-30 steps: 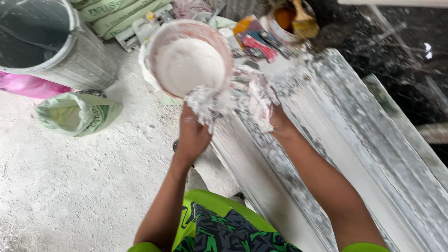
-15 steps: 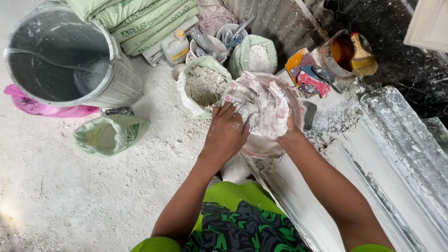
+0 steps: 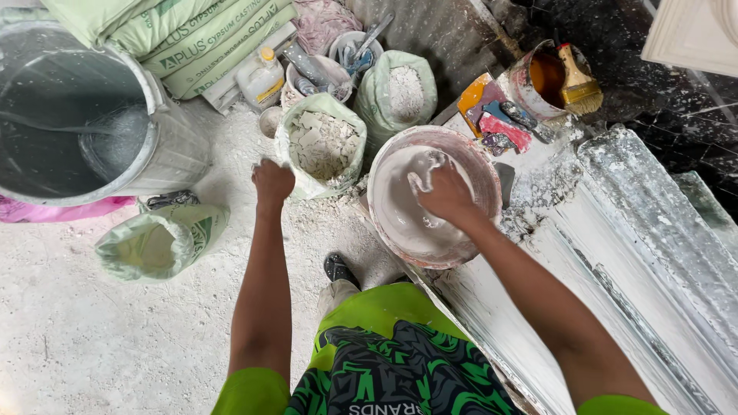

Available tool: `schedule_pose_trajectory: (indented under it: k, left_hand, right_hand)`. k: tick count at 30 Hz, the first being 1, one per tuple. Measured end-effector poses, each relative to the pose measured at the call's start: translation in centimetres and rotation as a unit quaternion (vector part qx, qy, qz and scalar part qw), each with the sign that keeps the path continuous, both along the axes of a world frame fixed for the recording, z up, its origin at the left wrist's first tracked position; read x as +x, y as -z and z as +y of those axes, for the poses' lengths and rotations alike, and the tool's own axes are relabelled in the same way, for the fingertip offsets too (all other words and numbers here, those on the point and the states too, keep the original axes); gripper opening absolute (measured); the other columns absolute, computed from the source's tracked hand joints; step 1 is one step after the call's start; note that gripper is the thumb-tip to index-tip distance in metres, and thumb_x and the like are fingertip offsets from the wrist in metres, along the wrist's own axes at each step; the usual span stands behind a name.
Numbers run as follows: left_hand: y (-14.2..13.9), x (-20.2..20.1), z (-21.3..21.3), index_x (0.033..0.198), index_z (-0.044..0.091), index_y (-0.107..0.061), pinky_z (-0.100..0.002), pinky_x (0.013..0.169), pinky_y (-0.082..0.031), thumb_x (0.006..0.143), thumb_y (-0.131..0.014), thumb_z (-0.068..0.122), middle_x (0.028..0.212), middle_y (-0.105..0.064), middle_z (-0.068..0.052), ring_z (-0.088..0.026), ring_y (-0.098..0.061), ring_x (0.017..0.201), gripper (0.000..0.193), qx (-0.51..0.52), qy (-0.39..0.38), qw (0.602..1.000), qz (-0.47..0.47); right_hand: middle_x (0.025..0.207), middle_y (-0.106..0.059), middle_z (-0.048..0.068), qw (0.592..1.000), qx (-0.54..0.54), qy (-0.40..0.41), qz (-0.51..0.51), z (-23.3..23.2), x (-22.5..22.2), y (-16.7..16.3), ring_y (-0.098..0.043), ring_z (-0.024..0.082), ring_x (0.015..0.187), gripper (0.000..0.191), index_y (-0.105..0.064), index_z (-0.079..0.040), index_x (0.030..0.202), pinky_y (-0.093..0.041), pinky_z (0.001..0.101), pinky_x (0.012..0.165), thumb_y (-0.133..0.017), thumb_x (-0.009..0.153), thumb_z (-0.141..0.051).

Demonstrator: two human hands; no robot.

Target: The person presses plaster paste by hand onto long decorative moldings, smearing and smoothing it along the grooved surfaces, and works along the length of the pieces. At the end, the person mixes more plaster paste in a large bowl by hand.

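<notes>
My right hand (image 3: 447,194) is down inside a round pinkish bowl (image 3: 484,165) of wet white plaster, with its fingers closed on a plaster-soaked wad (image 3: 420,181). My left hand (image 3: 273,183) is a closed fist with nothing seen in it. It hovers just left of an open green bag of white chunks (image 3: 323,146). The bowl rests on the near end of a long white plaster moulding (image 3: 615,253).
A large metal drum of water (image 3: 177,146) stands at the left, with stacked green sacks (image 3: 192,31) behind it. A small green bag (image 3: 157,242) lies on the dusty floor. Behind are a second bag of powder (image 3: 403,92), a plastic bottle (image 3: 261,73), and an orange bucket (image 3: 538,77) with a brush (image 3: 580,84).
Both hands were kneading the wad over the bowl. My left hand has let go and moved left toward the bag of chunks. My right hand has sunk into the bowl.
</notes>
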State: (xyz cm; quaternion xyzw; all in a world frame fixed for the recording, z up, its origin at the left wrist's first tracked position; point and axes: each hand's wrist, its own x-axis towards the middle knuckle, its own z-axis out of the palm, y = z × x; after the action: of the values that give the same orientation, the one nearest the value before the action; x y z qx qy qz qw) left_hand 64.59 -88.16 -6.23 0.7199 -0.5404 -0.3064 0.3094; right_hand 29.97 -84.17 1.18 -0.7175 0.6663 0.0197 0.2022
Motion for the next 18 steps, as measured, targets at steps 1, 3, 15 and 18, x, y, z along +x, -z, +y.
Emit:
schedule_pose_trajectory:
  k: [1,3,15,18]
  left_hand:
    - [1.0,-0.3,0.6,0.101,-0.011,-0.065,-0.045,0.078,-0.055,0.096,-0.066,0.017,0.092,-0.067,-0.024,-0.033,-0.066,0.086,0.029,-0.005,-0.011,0.999,-0.05]
    - [1.8,-1.7,1.7,0.099,-0.014,-0.064,-0.045,0.074,-0.057,0.096,-0.063,0.013,0.094,-0.067,-0.027,-0.036,-0.068,0.085,0.028,0.002,-0.026,1.0,0.01]
    - [-3.7,-16.9,8.8,0.104,-0.007,-0.066,-0.054,0.096,-0.053,0.085,-0.062,0.009,0.121,-0.061,-0.038,-0.056,-0.06,0.113,0.026,-0.053,0.036,0.998,0.012]
    - [-3.7,-16.8,8.8,0.111,-0.011,-0.063,-0.056,0.09,-0.052,0.083,-0.061,0.007,0.124,-0.056,-0.042,-0.057,-0.061,0.104,0.034,0.015,0.003,0.997,0.079]
  right_hand:
    - [0.134,-0.056,0.038,0.998,-0.048,-0.023,0.035,-0.1,0.6,1.7,-0.056,0.047,0.119,0.059,-0.062,0.011,0.12,-0.045,0.0516,0.105,-0.055,0.101,-0.044]
    - [0.126,-0.061,0.036,0.993,-0.105,-0.035,0.032,-1.3,1.8,4.8,-0.057,0.047,0.12,0.05,-0.065,0.008,0.119,-0.043,0.0532,0.11,-0.057,0.099,-0.037]
    - [0.099,-0.072,0.011,0.825,-0.074,-0.559,-0.032,1.6,-1.4,9.8,-0.068,0.032,0.105,0.019,-0.069,-0.012,0.09,-0.05,0.0515,0.111,-0.075,0.079,-0.026]
    - [0.1,-0.073,0.009,0.703,-0.016,-0.711,-0.008,-4.0,-0.3,9.5,-0.068,0.032,0.104,0.028,-0.073,-0.013,0.091,-0.05,0.0506,0.103,-0.077,0.071,-0.033]
